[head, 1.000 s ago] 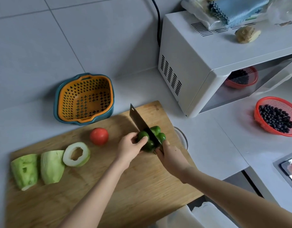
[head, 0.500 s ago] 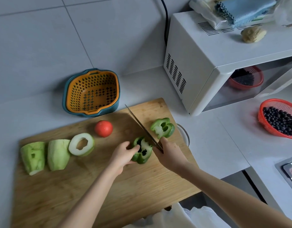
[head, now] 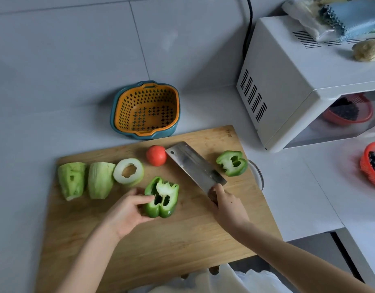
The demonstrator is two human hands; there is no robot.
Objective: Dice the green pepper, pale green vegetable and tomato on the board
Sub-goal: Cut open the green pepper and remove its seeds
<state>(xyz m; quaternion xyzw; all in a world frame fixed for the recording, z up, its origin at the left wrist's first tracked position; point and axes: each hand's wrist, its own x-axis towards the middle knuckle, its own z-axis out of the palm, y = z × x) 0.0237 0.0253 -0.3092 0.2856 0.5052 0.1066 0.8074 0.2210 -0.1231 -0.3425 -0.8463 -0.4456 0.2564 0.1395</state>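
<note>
My left hand [head: 127, 211] pinches the open pepper half [head: 161, 200], my right hand [head: 227, 205] grips the cleaver [head: 195, 166]; board [head: 161, 246] stamp [head: 229, 133] illegible.

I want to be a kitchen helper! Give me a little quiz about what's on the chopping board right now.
1. True or false: the tomato is whole.
2. What does the left hand hold? A. the tomato B. a green pepper half C. a spoon
3. How many pale green vegetable pieces lie on the board?
Key: 1 true; 2 B; 3 three.
</note>
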